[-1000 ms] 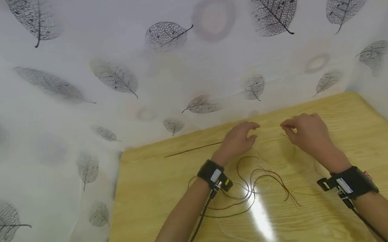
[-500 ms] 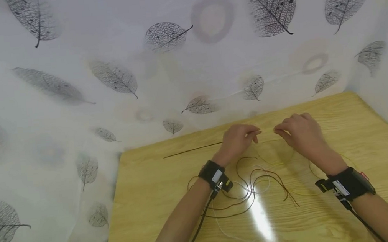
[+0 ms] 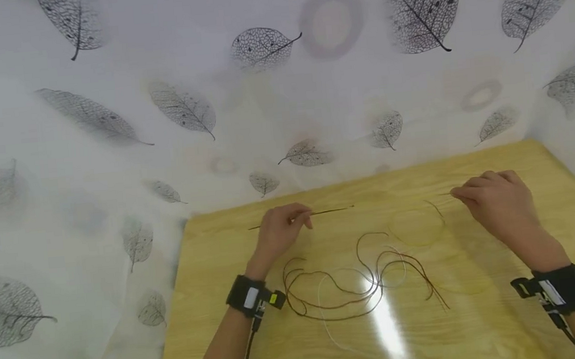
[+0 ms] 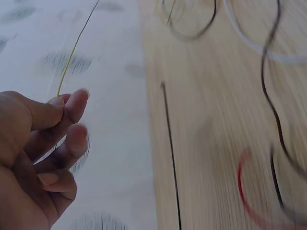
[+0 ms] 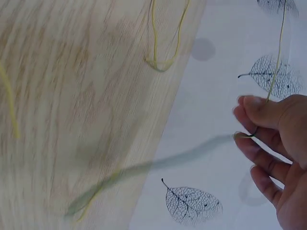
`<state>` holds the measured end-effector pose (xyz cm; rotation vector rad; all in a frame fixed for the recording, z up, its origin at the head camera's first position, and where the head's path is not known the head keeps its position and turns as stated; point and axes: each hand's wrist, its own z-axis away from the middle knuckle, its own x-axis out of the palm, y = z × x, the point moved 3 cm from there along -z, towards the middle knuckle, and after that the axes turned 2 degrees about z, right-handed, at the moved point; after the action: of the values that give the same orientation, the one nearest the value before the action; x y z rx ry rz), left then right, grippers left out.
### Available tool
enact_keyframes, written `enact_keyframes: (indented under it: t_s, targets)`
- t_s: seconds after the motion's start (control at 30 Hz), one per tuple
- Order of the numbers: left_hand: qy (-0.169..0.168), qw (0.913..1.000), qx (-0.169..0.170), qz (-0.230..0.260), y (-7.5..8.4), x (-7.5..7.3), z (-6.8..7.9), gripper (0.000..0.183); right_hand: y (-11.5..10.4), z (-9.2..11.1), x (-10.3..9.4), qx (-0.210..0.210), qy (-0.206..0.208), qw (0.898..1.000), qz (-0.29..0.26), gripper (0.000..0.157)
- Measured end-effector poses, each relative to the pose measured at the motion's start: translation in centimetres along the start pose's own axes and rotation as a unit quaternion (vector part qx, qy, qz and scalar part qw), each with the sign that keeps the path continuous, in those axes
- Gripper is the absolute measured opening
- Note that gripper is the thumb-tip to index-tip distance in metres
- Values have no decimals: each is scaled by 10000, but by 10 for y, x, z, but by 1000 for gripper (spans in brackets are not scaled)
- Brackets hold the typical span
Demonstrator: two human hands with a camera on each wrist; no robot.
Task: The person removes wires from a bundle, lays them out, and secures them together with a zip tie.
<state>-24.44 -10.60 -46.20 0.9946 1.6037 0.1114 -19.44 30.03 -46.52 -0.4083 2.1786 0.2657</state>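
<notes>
My left hand is held out over the back left of the table, thumb and index finger pinching a thin yellow cord. In the left wrist view the cord runs up and away from the fingertips. Farther right, my right hand pinches a yellow cord between thumb and fingers; a tail of it, blurred, hangs from the hand in the right wrist view. The stretch between the hands barely shows in the head view. A dark straight cord lies on the table behind the left hand.
Several brown and reddish cords lie looped on the wooden table, along with a white cord. A faint yellow loop lies between the hands. A leaf-patterned wall covering borders the table's back edge.
Half a second ago both hands were close together, fingertips nearly meeting. Since then they have spread apart, the left hand moving left and the right hand right. The head view has shifted slightly.
</notes>
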Motion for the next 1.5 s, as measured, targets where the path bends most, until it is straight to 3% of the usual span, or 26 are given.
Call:
enact_keyframes:
  t_s: [0.13, 0.27, 0.37, 0.53, 0.77, 0.9, 1.07, 1.33, 1.4, 1.5]
  targets:
    - [30, 9995, -180, 248, -17, -23, 26, 15, 8, 8, -10, 24, -23, 9999, -138, 36]
    - [86, 9992, -323, 216, -25, -35, 47, 16, 5, 9, -11, -16, -160, 9996, -222, 37]
    - [308, 9986, -394, 158, -33, -43, 63, 15, 3, 12, -10, 8, -225, 9996, -178, 37]
    - [566, 9933, -859, 534, -51, -58, 93, 12, 4, 14, -9, 90, -301, 9995, -75, 38]
    - [696, 9793, -1610, 1010, -73, -70, 130, 8, 6, 21, -12, 253, -613, 9976, 209, 41]
    - [649, 9755, -1792, 1099, -84, -71, 144, 10, 8, 28, -16, 310, -539, 9980, 78, 30]
    - [748, 9757, -1764, 1059, -94, -77, 158, 11, 8, 31, -16, 369, -441, 9982, -173, 91]
    - [767, 9705, -2155, 755, -99, -81, 185, 6, -6, 33, -15, 85, -178, 9994, -284, 72]
    - [787, 9693, -2216, 720, -101, -81, 189, 6, -8, 33, -15, 114, -123, 9995, -280, 80]
    - [839, 9689, -2207, 747, -103, -83, 191, 7, -9, 33, -14, 124, -134, 9995, -276, 78]
